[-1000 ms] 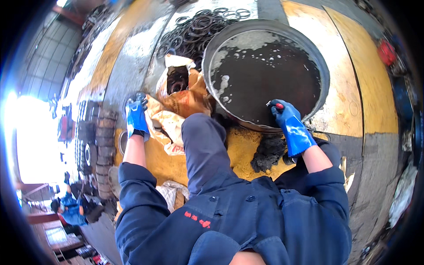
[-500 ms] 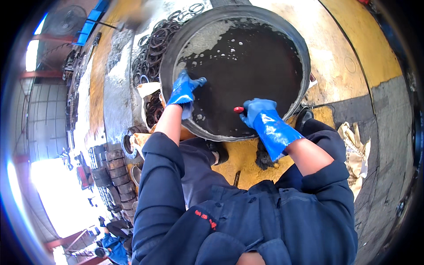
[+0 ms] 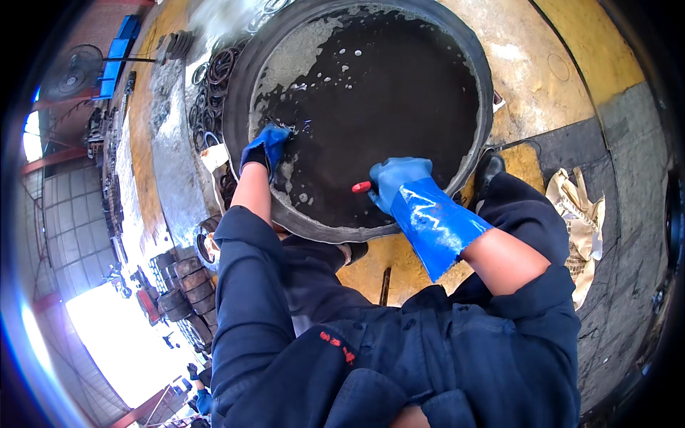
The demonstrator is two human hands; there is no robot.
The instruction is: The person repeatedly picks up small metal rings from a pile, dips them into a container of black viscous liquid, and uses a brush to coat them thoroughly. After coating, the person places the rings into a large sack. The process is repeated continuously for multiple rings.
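Note:
A large round black tub (image 3: pixel 482 85) in front of me holds dark liquid (image 3: pixel 385 100) with pale foam along its left side. My left hand (image 3: pixel 266 146), in a blue rubber glove, reaches over the tub's left rim. Its fingers dip into the liquid and are hidden there, so whether they hold anything does not show. Over the near right part of the tub, my right hand (image 3: pixel 401 180), gloved in the same blue, is closed around a small tool with a red handle end (image 3: pixel 362 187). The rest of that tool is hidden by the hand and the liquid.
Black rubber rings (image 3: pixel 214 89) lie heaped left of the tub. A crumpled tan paper sack (image 3: pixel 581 228) is on the floor at right. Stacked dark cylinders (image 3: pixel 191 282) stand at lower left, with another person (image 3: pixel 203 401) beyond. A fan (image 3: pixel 77 69) stands far left.
My left hand has moved left, and its fingers have gone down into the liquid. My right hand, still gripping the red-handled tool, has shifted slightly left. The whole view has tilted a little.

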